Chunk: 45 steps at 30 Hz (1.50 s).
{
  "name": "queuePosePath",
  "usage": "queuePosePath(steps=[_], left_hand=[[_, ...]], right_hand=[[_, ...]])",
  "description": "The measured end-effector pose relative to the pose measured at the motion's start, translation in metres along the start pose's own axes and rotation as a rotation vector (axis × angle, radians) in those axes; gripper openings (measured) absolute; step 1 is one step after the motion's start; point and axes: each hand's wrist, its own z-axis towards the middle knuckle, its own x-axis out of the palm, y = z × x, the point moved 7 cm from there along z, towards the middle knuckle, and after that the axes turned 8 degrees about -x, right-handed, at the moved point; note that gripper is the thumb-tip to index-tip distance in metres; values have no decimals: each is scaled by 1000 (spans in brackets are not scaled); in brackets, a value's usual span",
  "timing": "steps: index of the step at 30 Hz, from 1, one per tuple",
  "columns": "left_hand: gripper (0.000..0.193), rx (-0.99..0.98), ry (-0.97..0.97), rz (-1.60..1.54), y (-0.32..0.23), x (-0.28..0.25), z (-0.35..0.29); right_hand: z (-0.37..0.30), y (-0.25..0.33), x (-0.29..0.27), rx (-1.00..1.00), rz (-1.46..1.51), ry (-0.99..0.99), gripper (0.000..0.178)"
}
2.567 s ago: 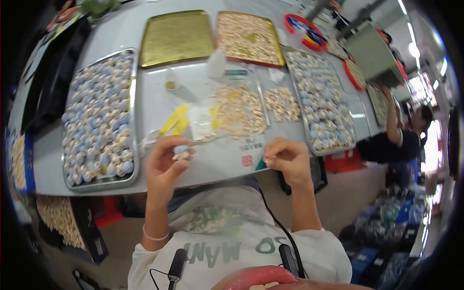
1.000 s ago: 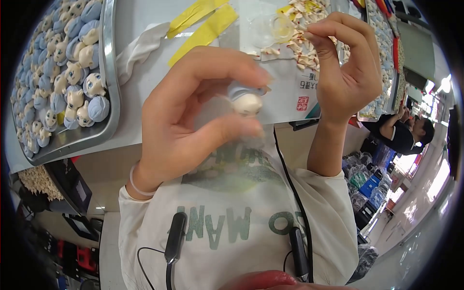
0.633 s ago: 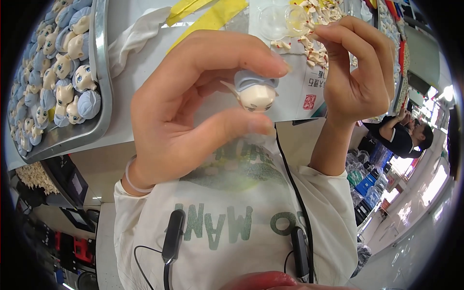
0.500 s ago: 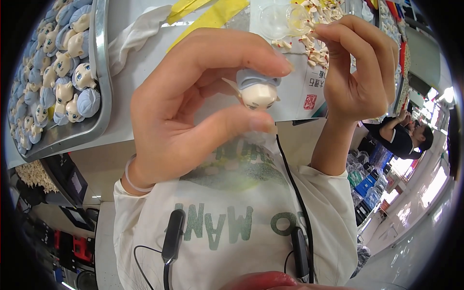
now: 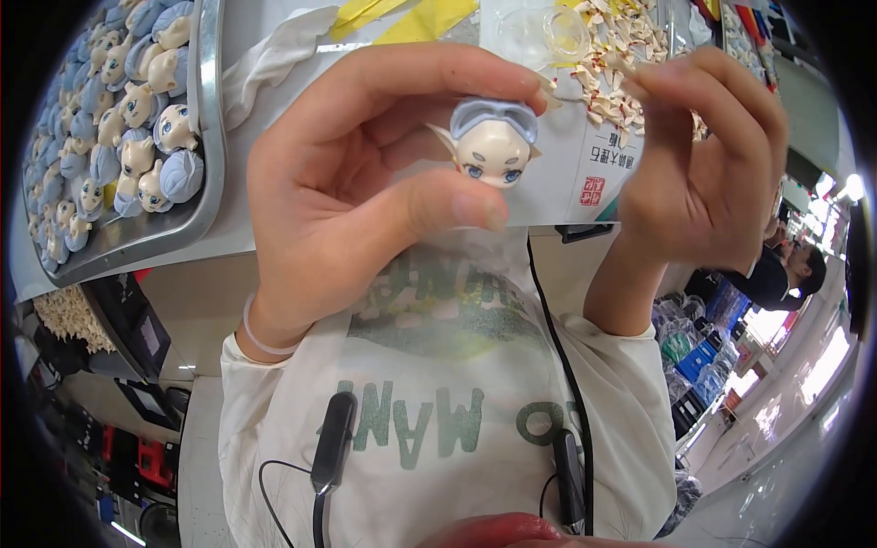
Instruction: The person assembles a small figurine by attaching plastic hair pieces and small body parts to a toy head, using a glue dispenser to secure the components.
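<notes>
My left hand (image 5: 320, 173) holds a small doll head (image 5: 494, 157) between thumb and fingers. The head has a cream face with blue eyes, blue-grey hair on top and a pointed ear at each side; its face is turned toward me. My right hand (image 5: 703, 155) is raised to the right, apart from the head, with thumb and index finger pinched together. A tiny pale bit shows at those fingertips, too blurred to name. Past that hand, small cream pointed pieces with red ends (image 5: 610, 41) lie in a loose pile on the table.
At the left, a metal tray (image 5: 212, 119) is packed with similar doll heads. A white cloth (image 5: 279, 59), yellow strips (image 5: 429, 20) and a clear round dish (image 5: 565, 35) lie along the far side. A person in dark clothes (image 5: 776, 279) is at the far right.
The doll head has tilted, so its face and both ears now show more fully. My right hand has shifted right and slightly down, still pinched. The whole view has moved a little.
</notes>
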Motion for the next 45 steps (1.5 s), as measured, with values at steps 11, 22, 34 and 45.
queuePosePath(steps=[11, 22, 34, 45], left_hand=[[50, 19, 44, -68, 1, 2, 1], [41, 170, 28, 45, -7, 3, -1], [49, 239, -90, 201, -12, 1, -4], [52, 166, -94, 171, -7, -4, -5]], right_hand=[[-7, 23, -2, -31, 235, -40, 17], [-10, 23, -3, 22, 279, -75, 15], [-12, 24, 1, 33, 316, -85, 20], [-14, 25, 11, 15, 326, -110, 23]])
